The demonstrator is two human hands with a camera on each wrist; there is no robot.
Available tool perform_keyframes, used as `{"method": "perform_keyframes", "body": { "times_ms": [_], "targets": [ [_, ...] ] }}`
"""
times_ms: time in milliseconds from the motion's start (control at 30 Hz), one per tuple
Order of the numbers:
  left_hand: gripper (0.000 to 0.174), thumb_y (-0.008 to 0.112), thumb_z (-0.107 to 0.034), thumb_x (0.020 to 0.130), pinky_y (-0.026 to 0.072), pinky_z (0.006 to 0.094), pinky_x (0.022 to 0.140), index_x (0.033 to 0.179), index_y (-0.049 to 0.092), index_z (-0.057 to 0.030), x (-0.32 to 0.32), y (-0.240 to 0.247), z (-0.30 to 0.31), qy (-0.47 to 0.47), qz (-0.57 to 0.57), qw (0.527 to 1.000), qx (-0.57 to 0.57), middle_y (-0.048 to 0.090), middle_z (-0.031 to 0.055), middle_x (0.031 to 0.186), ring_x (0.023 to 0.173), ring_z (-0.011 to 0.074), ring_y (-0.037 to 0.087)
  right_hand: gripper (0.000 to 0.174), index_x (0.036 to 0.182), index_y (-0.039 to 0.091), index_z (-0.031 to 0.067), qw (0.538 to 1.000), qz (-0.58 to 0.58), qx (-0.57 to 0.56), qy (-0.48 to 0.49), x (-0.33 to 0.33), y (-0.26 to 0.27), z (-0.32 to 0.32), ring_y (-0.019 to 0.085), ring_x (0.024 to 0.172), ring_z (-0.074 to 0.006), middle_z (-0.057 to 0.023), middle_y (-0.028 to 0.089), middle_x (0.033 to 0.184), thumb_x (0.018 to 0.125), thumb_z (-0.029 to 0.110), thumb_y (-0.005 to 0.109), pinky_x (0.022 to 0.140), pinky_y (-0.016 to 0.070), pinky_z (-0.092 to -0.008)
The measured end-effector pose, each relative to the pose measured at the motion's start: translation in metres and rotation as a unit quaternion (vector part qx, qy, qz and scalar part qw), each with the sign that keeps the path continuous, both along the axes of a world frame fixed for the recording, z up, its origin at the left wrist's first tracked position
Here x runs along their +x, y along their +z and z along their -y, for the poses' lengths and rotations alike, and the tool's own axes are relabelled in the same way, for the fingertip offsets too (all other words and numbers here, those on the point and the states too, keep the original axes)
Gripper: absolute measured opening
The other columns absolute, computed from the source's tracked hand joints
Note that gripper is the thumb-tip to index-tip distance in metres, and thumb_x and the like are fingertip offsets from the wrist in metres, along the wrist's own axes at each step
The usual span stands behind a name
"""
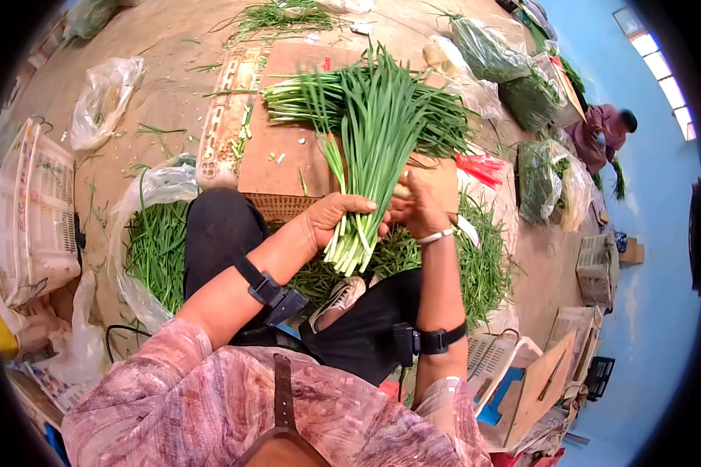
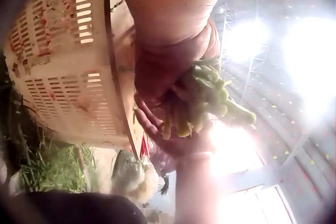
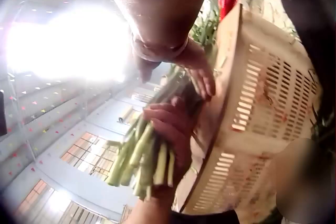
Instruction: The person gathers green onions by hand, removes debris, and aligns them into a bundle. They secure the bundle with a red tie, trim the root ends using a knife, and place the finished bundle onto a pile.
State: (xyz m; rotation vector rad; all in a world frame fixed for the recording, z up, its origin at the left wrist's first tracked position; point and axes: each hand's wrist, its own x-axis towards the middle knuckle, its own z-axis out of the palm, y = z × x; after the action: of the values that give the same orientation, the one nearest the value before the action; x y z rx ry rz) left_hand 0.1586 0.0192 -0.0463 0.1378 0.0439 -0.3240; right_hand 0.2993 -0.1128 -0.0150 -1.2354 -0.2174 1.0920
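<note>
A bunch of garlic chives (image 1: pixel 378 132) stands tilted over the upturned crate, pale cut stem ends toward me and green leaves pointing away. My left hand (image 1: pixel 339 216) grips it low, near the stem ends (image 3: pixel 139 161), with the thumb across the front. Against the bunch's right side is my right hand (image 1: pixel 419 208); its fingers (image 3: pixel 202 79) reach down fairly straight, and the thumb stands apart from them. Behind, a thicker pile of garlic chives (image 1: pixel 444 117) lies crosswise on a brown board (image 1: pixel 284 159). Red ties (image 1: pixel 481 167) lie at the board's right edge.
The perforated crate (image 2: pixel 68 66) supports the board. Loose greens fill a plastic bag (image 1: pixel 121 226) by my left knee, and more greens (image 1: pixel 483 265) lie at the right. Filled bags (image 1: pixel 537 183) line the right side, near another person (image 1: pixel 600 140). A white basket (image 1: pixel 43 210) stands left.
</note>
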Motion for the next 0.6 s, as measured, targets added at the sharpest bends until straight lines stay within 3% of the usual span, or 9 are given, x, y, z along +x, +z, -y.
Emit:
{"method": "perform_keyframes", "body": {
  "times_ms": [33,67,100,200,367,400,500,567,600],
  "targets": [
    [0.034,0.058,-0.006,0.077,0.0553,0.0407,0.074,0.108,0.052,0.0053,-0.004,0.009,0.001,-0.025,-0.003,1.000,0.001,0.063,0.0175,0.094,0.082,0.0264,0.065,0.059,0.116,0.049,0.0030,0.984,-0.086,0.128,0.090,0.009,-0.031,0.006,0.063,0.087,-0.0231,-0.0140,0.060,0.099,0.079,0.047,0.063,0.066,0.0546,-0.0333],
    [0.035,0.058,-0.007,0.077,0.0558,0.0399,0.073,0.109,0.052,0.0061,-0.007,0.016,0.003,-0.046,0.014,0.999,0.004,0.063,0.0180,0.093,0.082,0.0265,0.065,0.063,0.120,0.046,0.0057,0.982,-0.111,0.149,0.044,-0.014,-0.019,-0.001,0.062,0.089,-0.0263,-0.0131,0.060,0.102,0.078,0.050,0.062,0.068,0.0557,-0.0380],
    [0.036,0.057,-0.007,0.076,0.0563,0.0391,0.071,0.109,0.051,0.0070,-0.012,0.022,0.006,-0.065,0.030,0.997,0.008,0.063,0.0185,0.093,0.082,0.0266,0.065,0.078,0.131,0.038,0.0064,0.972,-0.126,0.183,0.077,-0.017,-0.032,-0.002,0.053,0.109,-0.0297,-0.0192,0.049,0.125,0.076,0.058,0.059,0.090,0.0468,-0.0433],
    [0.040,0.059,-0.009,0.074,0.0553,0.0379,0.073,0.106,0.051,0.0112,-0.025,0.024,0.016,-0.099,0.042,0.993,0.042,0.062,0.0214,0.092,0.079,0.0276,0.065,0.087,0.134,0.033,0.0051,0.940,-0.182,0.279,0.074,-0.052,0.009,-0.018,0.051,0.111,-0.0334,-0.0220,0.043,0.129,0.072,0.057,0.064,0.091,0.0461,-0.0447],
    [0.049,0.066,-0.011,0.069,0.0527,0.0362,0.078,0.111,0.049,0.0094,-0.023,0.038,0.007,-0.140,0.072,0.971,0.180,0.061,0.0215,0.096,0.086,0.0280,0.064,0.083,0.135,0.027,0.0029,0.953,0.005,0.287,0.096,-0.047,0.034,-0.026,0.058,0.096,-0.0275,-0.0243,0.047,0.123,0.072,0.037,0.070,0.078,0.0528,-0.0445],
    [0.051,0.070,-0.013,0.068,0.0523,0.0377,0.079,0.111,0.050,0.0070,-0.018,0.049,0.001,-0.133,0.110,0.955,0.242,0.061,0.0203,0.096,0.087,0.0284,0.064,0.062,0.115,0.048,-0.0053,0.957,0.002,0.289,0.039,-0.051,0.044,-0.024,0.062,0.084,-0.0217,-0.0206,0.059,0.103,0.069,0.028,0.072,0.066,0.0562,-0.0349],
    [0.070,0.077,-0.022,0.067,0.0427,0.0322,0.092,0.122,0.042,0.0007,-0.006,0.083,-0.018,0.044,0.175,0.851,0.494,0.052,0.0133,0.118,0.111,0.0229,0.050,0.050,0.107,0.052,-0.0047,0.959,0.134,0.250,0.009,-0.034,0.077,-0.029,0.063,0.074,-0.0200,-0.0139,0.063,0.092,0.067,0.018,0.073,0.064,0.0558,-0.0335],
    [0.086,0.080,-0.029,0.062,0.0357,0.0306,0.098,0.128,0.036,0.0006,0.011,0.117,-0.052,0.033,0.144,0.739,0.658,0.046,0.0139,0.126,0.118,0.0216,0.043,0.043,0.101,0.057,-0.0041,0.935,0.265,0.234,-0.036,-0.023,0.099,-0.039,0.064,0.072,-0.0182,-0.0112,0.065,0.087,0.066,0.016,0.074,0.067,0.0539,-0.0286],
    [0.089,0.080,-0.034,0.061,0.0349,0.0319,0.099,0.129,0.035,0.0012,0.021,0.131,-0.060,0.094,0.190,0.743,0.634,0.046,0.0152,0.126,0.118,0.0228,0.044,0.042,0.101,0.058,-0.0041,0.936,0.276,0.218,-0.020,-0.019,0.114,-0.042,0.064,0.072,-0.0181,-0.0108,0.065,0.087,0.067,0.015,0.074,0.068,0.0535,-0.0283]
  ]
}}
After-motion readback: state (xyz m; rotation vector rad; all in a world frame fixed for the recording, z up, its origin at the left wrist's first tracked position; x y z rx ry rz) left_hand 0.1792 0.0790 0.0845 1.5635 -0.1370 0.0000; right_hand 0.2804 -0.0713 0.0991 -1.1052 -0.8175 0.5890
